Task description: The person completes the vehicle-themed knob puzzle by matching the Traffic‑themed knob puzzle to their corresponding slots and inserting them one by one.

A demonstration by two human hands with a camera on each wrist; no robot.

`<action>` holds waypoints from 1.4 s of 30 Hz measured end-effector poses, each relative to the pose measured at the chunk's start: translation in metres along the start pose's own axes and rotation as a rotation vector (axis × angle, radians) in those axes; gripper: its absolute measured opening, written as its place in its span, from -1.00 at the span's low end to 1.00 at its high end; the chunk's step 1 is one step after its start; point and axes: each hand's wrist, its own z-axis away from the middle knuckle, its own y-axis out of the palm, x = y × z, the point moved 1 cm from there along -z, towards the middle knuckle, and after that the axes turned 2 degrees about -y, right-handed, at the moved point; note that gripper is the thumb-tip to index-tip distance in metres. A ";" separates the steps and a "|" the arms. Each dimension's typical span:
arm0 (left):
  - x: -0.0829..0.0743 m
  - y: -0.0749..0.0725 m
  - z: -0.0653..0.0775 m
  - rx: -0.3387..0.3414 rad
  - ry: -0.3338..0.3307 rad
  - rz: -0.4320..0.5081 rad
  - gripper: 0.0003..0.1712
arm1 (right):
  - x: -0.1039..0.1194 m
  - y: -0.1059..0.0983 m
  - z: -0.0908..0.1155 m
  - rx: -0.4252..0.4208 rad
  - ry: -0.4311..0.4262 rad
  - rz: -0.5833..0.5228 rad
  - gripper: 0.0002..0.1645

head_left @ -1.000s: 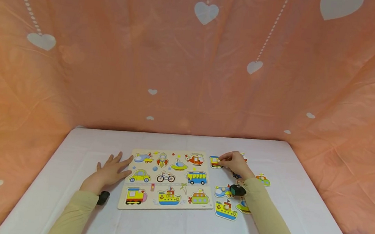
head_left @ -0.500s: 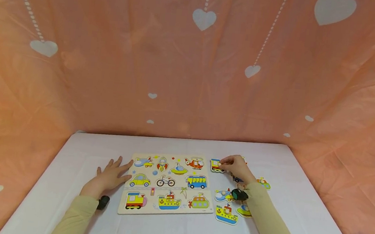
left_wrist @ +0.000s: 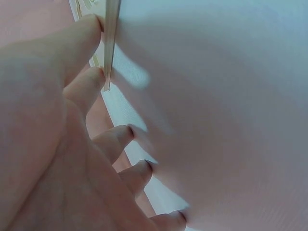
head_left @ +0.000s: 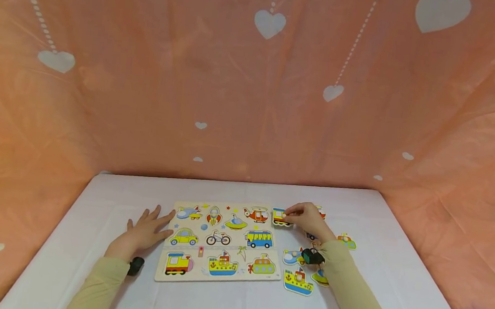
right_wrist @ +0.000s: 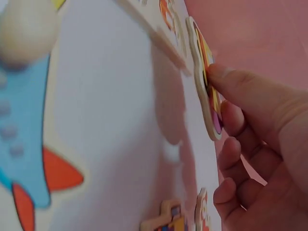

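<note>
At the upper right corner of the flat puzzle board point(head_left: 233, 246), my right hand point(head_left: 313, 222) pinches the train puzzle piece point(head_left: 278, 218) between thumb and forefinger. The right wrist view has the train piece point(right_wrist: 197, 57) tilted and raised off the white table, its shadow falling below, with the other fingers curled behind. My left hand point(head_left: 141, 234) lies spread on the left side, fingers fairly straight. In the left wrist view, thumb and forefinger touch the board's edge point(left_wrist: 110, 48), while the remaining fingertips rest on the tablecloth. Pictures on the board include a train, boat, bus and bicycle.
Loose pieces lie right of the board: a boat point(head_left: 298, 282), an airplane point(head_left: 292, 257), a flying saucer point(head_left: 320, 278) and a submarine point(head_left: 347, 241). More pieces are partly hidden under the right hand and forearm. An orange curtain point(head_left: 253, 99) with hearts surrounds the table.
My right hand has drawn the train piece slightly left, so it now meets the board's right edge in the head view. My left hand has stayed in place.
</note>
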 end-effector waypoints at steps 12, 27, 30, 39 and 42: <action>0.002 0.002 -0.002 0.001 -0.002 0.006 -0.20 | 0.016 0.012 -0.002 0.021 -0.032 -0.005 -0.84; 0.002 0.001 -0.003 -0.004 -0.008 -0.014 -0.21 | 0.040 0.033 0.000 0.043 -0.111 0.006 -0.86; 0.002 0.001 -0.004 -0.008 -0.002 -0.027 -0.21 | 0.042 0.037 0.000 0.031 -0.160 0.000 -0.85; 0.004 0.002 -0.004 -0.012 -0.003 -0.022 -0.20 | 0.056 0.052 -0.005 0.082 -0.117 -0.010 -0.86; 0.005 0.003 -0.005 -0.005 -0.006 -0.016 -0.18 | 0.064 0.057 -0.005 0.096 -0.150 0.006 -0.85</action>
